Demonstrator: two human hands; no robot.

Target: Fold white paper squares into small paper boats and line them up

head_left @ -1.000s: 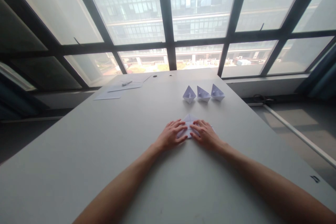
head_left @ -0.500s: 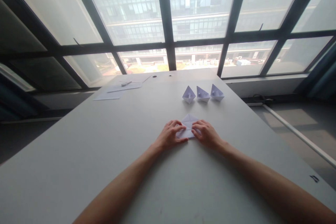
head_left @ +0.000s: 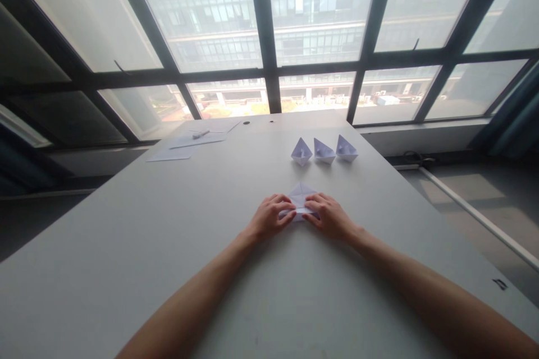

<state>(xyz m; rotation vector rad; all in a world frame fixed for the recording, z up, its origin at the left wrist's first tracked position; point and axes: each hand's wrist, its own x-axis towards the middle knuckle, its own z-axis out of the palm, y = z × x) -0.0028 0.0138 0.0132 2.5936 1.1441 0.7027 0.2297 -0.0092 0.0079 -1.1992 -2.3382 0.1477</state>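
A partly folded sheet of white paper (head_left: 300, 194) lies on the table in front of me, its pointed end facing away. My left hand (head_left: 273, 215) grips its left side, with thumb and fingers at the lower edge. On the right side, my right hand (head_left: 328, 216) holds the same edge, fingers bent over the paper and thumb below. The fingers cover both side corners of the sheet. Just beyond it stand three folded paper boats: a left one (head_left: 301, 152), a middle one (head_left: 324, 152) and a right one (head_left: 346, 149).
White sheets (head_left: 185, 139) lie at the far left of the white table (head_left: 168, 224), with a small whitish object (head_left: 201, 134) on top. Dark-framed windows (head_left: 269, 70) rise behind the table's far edge. A small black mark (head_left: 499, 284) is near the right edge.
Both thumbs have moved up onto the paper's near edge, and the strip there now looks folded or lifted. The boats stand as before; the view has shifted slightly.
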